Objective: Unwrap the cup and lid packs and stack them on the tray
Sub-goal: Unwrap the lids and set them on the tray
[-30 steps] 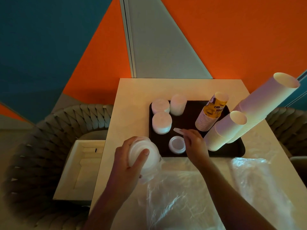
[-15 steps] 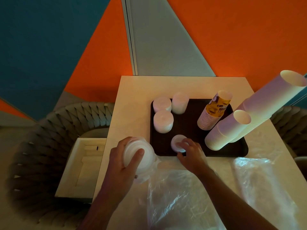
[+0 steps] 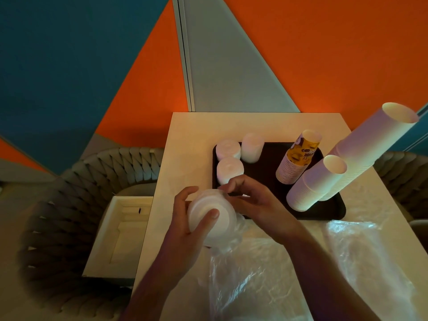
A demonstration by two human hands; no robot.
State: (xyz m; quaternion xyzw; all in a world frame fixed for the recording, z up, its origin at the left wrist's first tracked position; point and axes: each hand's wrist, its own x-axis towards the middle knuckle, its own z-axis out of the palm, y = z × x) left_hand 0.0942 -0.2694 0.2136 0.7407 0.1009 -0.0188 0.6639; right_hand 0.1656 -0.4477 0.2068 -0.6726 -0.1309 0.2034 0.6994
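— Where are the lids?

— My left hand (image 3: 185, 224) grips the lid pack (image 3: 209, 217) over the bench (image 3: 190, 135), beside the tray (image 3: 266, 167). My right hand (image 3: 252, 200) pinches its top lid.

— Risks?

— I judge loose wrap (image 3: 243, 269) could snag, scattering lids, or my arm could topple the leaning cup stacks (image 3: 317, 184).

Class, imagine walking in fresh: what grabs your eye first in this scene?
Tall leaning white paper cup stacks tower over the dark rectangular tray's right side. Nearer, the left hand holds a plastic-wrapped white lid stack while the right hand picks at its top. Behind, bold orange-and-teal wall panels.
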